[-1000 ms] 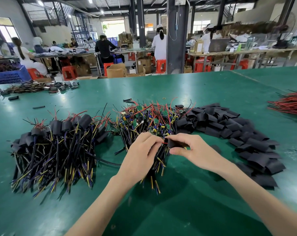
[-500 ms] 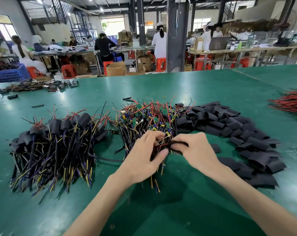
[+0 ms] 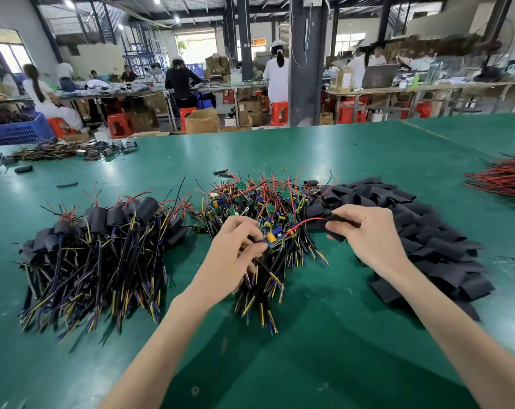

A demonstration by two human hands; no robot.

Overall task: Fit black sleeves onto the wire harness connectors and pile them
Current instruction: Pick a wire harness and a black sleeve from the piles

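Though flat, matte black sleeve (image 3: pixel 336 233)

On our worktop (image 3: pixel 339 149), sleeved harnesses (image 3: pixel 97 255) lie left, bare harnesses (image 3: pixel 262 208) in the middle, loose sleeves (image 3: pixel 427 231) right.

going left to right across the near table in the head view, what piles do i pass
sleeved harness pile → bare harness pile → loose sleeve pile → red wire bundle
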